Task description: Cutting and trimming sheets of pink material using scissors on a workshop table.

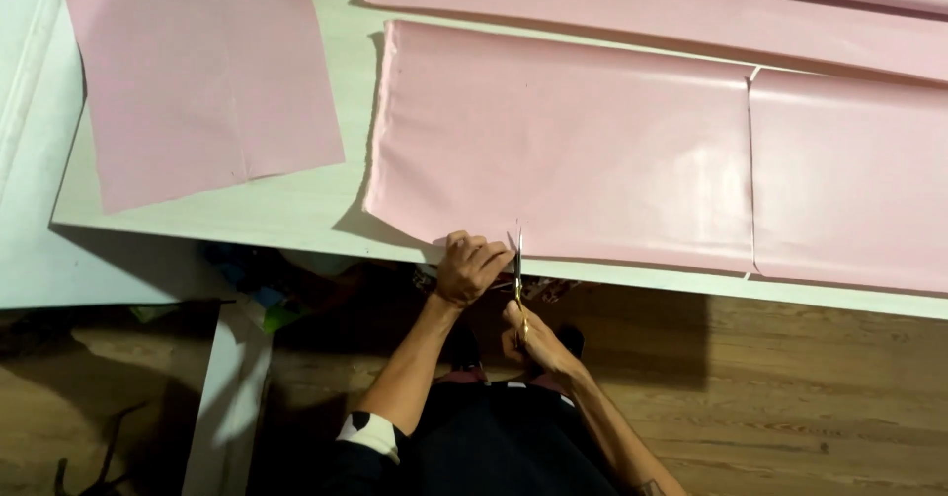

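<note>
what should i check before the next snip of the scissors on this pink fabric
1. Left hand pinning the pink fabric at its near edge: ok.
2. Left fingers beside the blades, not across them: ok, though very close.
3. Right hand gripping the scissors, blades at the fabric's near edge pointing away from the body: ok.
4. Fabric lying flat ahead of the blades: ok, no folds visible there.
5. A marked cutting line to follow: cannot tell, none visible.
6. Cut square piece lying apart at the left, out of the way: ok.
</note>
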